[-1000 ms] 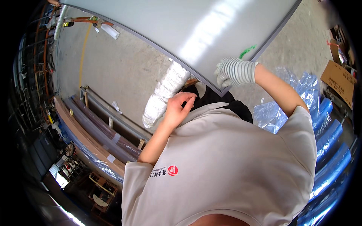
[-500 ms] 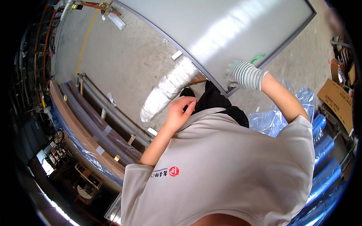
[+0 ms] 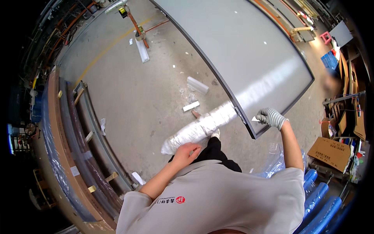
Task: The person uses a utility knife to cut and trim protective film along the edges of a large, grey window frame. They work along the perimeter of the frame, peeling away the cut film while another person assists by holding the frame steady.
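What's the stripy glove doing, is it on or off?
On: the stripy glove covers the right hand, with the bare forearm coming out of its cuff. The left hand has no glove.

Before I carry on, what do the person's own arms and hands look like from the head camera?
The right hand wears a knit work glove with grey and whitish stripes and darker grey fingers. The left hand is ungloved. Both arms come out of the short, plain greyish sleeves of a T-shirt. No watch or bracelet shows.
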A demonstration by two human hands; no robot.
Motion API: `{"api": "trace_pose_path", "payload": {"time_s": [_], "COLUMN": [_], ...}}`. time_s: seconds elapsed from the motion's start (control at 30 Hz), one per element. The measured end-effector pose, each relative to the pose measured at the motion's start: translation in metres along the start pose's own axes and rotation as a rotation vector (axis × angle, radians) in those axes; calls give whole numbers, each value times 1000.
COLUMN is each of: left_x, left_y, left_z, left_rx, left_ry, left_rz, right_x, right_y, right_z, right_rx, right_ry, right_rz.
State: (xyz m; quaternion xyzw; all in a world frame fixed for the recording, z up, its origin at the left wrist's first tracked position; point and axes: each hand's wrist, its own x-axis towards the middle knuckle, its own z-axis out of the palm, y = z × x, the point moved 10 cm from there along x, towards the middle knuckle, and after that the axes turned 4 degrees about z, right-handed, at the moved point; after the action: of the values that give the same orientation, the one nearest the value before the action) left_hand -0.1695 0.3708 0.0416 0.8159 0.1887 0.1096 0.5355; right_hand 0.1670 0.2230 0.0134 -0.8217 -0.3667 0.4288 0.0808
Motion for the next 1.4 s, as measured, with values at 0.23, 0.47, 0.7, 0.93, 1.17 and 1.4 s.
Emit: {"api": "trace_pose_path", "payload": {"time_s": [0.23,0.47,0.7,0.93,1.17,1.4], "left_x": [-120,-193,-206,-166,-84,-6], "left_y": [-99,-148,-170,-167,-164,-162], "left_z": [-119,-214,-242,-248,-246,-275], "left_rx": [-67,-105,-170,-89,-43,-27], "left_ry": [176,321,323,120,-154,-306], "left_rz": [-159,-181,-225,-266,-146,-30], "right_x": [-44,-53,5,41,58,58], "right_y": [-2,7,94,63,73,-21], "right_z": [42,46,62,70,69,52], "right_rx": [-417,-96,284,966,1095,1117], "right_ry": [498,841,1221,1192,1176,1148], "right_rz": [415,681,573,258,241,175]}}
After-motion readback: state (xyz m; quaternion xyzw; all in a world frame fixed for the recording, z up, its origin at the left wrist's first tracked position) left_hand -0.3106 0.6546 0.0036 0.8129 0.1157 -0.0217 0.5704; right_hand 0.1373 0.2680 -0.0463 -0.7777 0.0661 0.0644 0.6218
